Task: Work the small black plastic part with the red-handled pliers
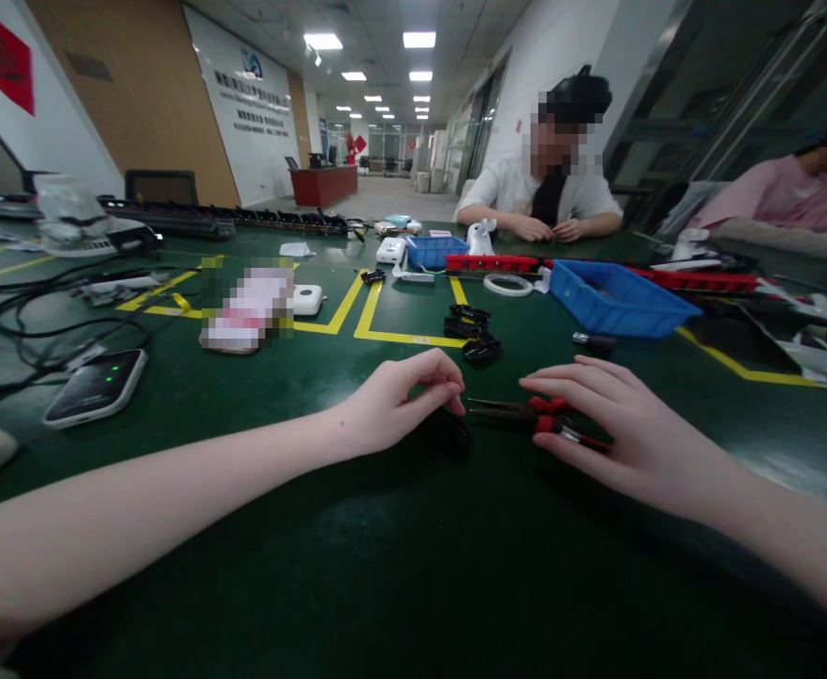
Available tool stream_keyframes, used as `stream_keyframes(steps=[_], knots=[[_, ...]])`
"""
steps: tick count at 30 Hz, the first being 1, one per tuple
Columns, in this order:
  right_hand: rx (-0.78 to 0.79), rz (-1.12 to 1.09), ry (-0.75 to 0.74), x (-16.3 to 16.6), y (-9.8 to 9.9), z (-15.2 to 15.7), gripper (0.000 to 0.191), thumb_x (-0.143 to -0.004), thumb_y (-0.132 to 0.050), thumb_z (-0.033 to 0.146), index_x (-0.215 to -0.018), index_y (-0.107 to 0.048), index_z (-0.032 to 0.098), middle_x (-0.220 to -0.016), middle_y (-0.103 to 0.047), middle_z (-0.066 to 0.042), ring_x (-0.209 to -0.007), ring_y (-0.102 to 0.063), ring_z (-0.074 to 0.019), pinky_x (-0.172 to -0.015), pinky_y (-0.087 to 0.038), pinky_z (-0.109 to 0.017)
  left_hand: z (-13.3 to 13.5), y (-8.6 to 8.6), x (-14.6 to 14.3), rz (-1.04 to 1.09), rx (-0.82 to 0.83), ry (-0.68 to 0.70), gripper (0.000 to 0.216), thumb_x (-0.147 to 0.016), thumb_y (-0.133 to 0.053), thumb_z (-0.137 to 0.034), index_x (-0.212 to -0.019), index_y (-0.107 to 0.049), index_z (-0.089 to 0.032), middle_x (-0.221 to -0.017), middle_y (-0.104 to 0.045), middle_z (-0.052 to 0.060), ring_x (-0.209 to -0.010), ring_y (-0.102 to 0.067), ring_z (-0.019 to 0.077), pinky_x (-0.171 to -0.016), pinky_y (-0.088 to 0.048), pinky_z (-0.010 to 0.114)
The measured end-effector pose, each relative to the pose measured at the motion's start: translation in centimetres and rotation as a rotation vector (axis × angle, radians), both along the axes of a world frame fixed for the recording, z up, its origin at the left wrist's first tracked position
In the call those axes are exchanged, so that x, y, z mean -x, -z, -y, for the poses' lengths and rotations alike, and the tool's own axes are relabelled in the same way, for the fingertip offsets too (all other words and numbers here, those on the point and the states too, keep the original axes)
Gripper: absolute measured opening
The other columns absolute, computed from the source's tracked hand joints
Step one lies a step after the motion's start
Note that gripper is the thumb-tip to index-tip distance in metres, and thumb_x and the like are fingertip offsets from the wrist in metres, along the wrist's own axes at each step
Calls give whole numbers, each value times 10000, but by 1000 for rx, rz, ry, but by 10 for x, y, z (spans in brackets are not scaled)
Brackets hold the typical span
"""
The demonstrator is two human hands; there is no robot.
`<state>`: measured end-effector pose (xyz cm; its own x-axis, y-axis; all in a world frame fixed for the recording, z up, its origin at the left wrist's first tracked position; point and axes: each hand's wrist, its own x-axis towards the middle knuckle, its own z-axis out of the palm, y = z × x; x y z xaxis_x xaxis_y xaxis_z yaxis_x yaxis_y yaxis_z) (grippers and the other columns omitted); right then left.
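My left hand (413,398) is closed, with its thumb and index finger curled together. A small black plastic part (452,434) shows right beneath those fingers, partly hidden by the hand and dark against the green table. To its right lies a pair of pliers (512,415) with red and black handles, jaws pointing left toward the black part. My right hand (615,429) is open around the handles, fingers stretched above them and thumb below. Whether the thumb touches a handle is hard to tell. Several black plastic pieces (473,330) lie beyond my hands.
A blue bin (618,300) and a black cylinder (593,342) are at the right; a smaller blue bin (436,251) stands farther back. On the left lie a phone (247,311), a white device (306,300), a black-screened device (96,387) and cables. Two people sit across the table.
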<state>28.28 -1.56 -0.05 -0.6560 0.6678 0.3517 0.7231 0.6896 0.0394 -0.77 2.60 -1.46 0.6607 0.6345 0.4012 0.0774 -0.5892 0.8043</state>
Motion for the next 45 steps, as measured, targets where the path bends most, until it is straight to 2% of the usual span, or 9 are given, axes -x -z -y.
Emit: stream_keyframes(steps=[4,8,11,15,25,28,31,38,45], knots=[[-7,29,-39,7,6,1,380,-941,-559,378,-1296,-561,242,-1224,-662,-102,-1124,-622,-290,-1058,-408,-557,-6,3,2,22,-35,-29,67,-992,-482,-147,-1020,-543,-147,-814,-650,10,-784,-649,129,-742,-510,254],[95,-31,9,-1,18,0,386,-953,-540,382,-1307,-560,229,-1249,-647,-112,-1128,-623,-282,-957,-511,-481,-7,1,4,-19,-44,4,136,-950,-500,-78,-1061,-547,-140,-878,-670,31,-854,-670,141,-791,-524,275],[146,-57,41,-5,22,0,411,-952,-539,396,-1330,-550,234,-1287,-627,-114,-1138,-620,-283,-935,-533,-466,-5,-1,5,-63,-12,34,72,-943,-549,-105,-1002,-568,-139,-933,-697,51,-916,-687,161,-839,-537,305],[154,-46,48,-3,22,0,423,-956,-531,398,-1349,-538,243,-1294,-624,-109,-1148,-612,-285,-948,-528,-477,-5,-5,6,-141,-54,36,41,-932,-615,-168,-956,-614,-136,-972,-701,55,-944,-675,170,-867,-531,319],[136,-21,22,-5,23,-1,416,-970,-512,387,-1355,-522,230,-1293,-618,-120,-1149,-606,-285,-946,-523,-476,-10,-7,8,-254,-171,109,75,-908,-640,-136,-981,-653,-145,-958,-703,34,-901,-664,155,-846,-522,302],[138,-23,24,-4,22,-1,412,-974,-503,388,-1352,-527,226,-1287,-622,-124,-1140,-612,-284,-934,-529,-473,-8,-8,8,-269,-247,106,134,-892,-652,-118,-1020,-663,-156,-978,-716,34,-910,-666,156,-849,-517,297],[135,-31,21,-3,20,0,407,-974,-503,386,-1345,-535,221,-1279,-628,-129,-1130,-618,-286,-927,-533,-477,-6,-10,8,-331,-318,98,123,-868,-669,-112,-976,-684,-168,-945,-725,25,-875,-668,161,-821,-519,294],[141,-41,16,-2,18,0,410,-958,-529,370,-1341,-550,227,-1274,-637,-130,-1139,-621,-296,-928,-535,-491,-4,-14,8,-390,-153,142,113,-880,-652,-117,-985,-676,-151,-961,-721,39,-859,-688,161,-740,-539,267],[146,-54,26,-2,17,1,414,-946,-548,376,-1333,-568,229,-1271,-648,-126,-1136,-628,-297,-924,-539,-486,-5,-12,8,-386,-130,126,88,-900,-619,-117,-976,-640,-155,-943,-697,37,-853,-670,166,-760,-528,284]])
